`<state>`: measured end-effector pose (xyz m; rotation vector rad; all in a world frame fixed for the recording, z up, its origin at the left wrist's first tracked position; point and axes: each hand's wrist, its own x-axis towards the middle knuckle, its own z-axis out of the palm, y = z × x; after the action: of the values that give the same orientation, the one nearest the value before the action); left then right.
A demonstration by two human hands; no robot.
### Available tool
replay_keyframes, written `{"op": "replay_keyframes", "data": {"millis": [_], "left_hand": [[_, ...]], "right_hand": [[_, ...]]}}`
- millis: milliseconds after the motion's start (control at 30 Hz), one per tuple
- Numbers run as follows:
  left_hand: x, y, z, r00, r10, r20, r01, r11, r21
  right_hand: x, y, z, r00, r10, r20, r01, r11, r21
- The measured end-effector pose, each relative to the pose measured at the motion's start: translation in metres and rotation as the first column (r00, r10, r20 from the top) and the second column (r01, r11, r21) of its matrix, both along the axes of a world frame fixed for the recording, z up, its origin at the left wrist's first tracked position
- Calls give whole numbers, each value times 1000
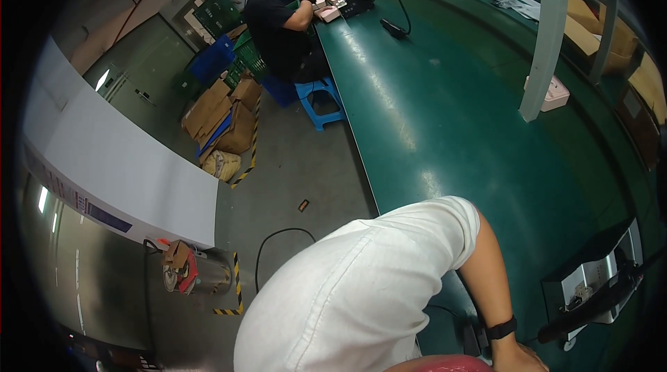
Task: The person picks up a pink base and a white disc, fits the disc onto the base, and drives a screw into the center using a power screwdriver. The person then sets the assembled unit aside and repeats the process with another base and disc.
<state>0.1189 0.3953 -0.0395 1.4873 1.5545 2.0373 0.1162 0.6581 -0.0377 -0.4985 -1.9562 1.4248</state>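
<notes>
A white short sleeve fills the lower middle, and my bent left arm reaches from it toward the bottom edge. A black band circles the wrist. My left hand (517,358) rests low over the green bench (431,136). The frame edge cuts off its fingers, so whether it holds anything is hidden. Just left of the wrist are small black blocks (474,336) with a cable. To the right of the hand stands a metal-and-black device (603,282), with a thick black handle-like part (590,311) crossing its front. My right hand is out of the picture.
Farther along the bench a seated person in black (278,25) handles pink boxes. A corded black tool (394,28) lies there. At the right rise a pale post (545,38) and a pink-white box (556,94). Cartons (226,115) and a blue stool (321,101) stand on the floor.
</notes>
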Motion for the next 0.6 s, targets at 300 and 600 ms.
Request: {"op": "replay_keyframes", "data": {"millis": [300, 600], "left_hand": [[0, -2, 4, 990, -66, 127, 68, 998, -10], [5, -4, 7, 977, -134, 165, 144, 988, -52]], "right_hand": [[7, -7, 22, 987, 74, 142, -94, 986, 141], [9, -11, 15, 980, 100, 170, -109, 993, 43]]}}
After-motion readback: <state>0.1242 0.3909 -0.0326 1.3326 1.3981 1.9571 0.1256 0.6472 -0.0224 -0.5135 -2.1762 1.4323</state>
